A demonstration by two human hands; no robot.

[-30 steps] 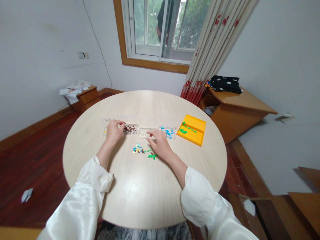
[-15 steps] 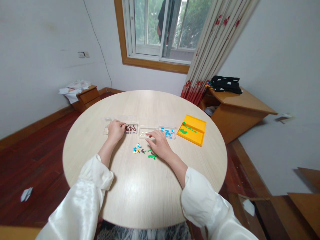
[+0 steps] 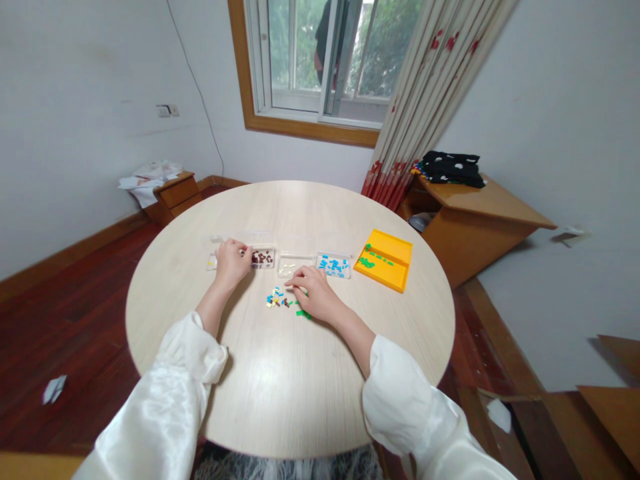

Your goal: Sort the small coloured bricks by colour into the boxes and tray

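Note:
My left hand (image 3: 233, 262) is over the left side of a clear box of small brown toy bricks (image 3: 263, 257), thumb and fingertips pinched together. A dark speck shows at the fingertips; I cannot make out what it is. My right hand (image 3: 316, 292) hovers palm down above the table, fingers partly stretched and apart, nothing visible between them. Beneath it, green bricks (image 3: 301, 312) are partly hidden. Left of its fingertips lies a mixed pile of blue, yellow and brown bricks (image 3: 276, 298). Just beyond are a clear box with a few pale bricks (image 3: 287, 268) and one with blue bricks (image 3: 333, 265).
An open yellow case (image 3: 397, 272) holding green bricks lies at the right of the round table (image 3: 280, 373). Another clear box (image 3: 211, 261) with pale and yellow pieces is partly behind my left hand. A person (image 3: 325, 43) stands outside the window.
My right hand has drawn back toward me from the pale-brick box and now covers part of the green bricks. My left hand stays by the brown-brick box, barely shifted.

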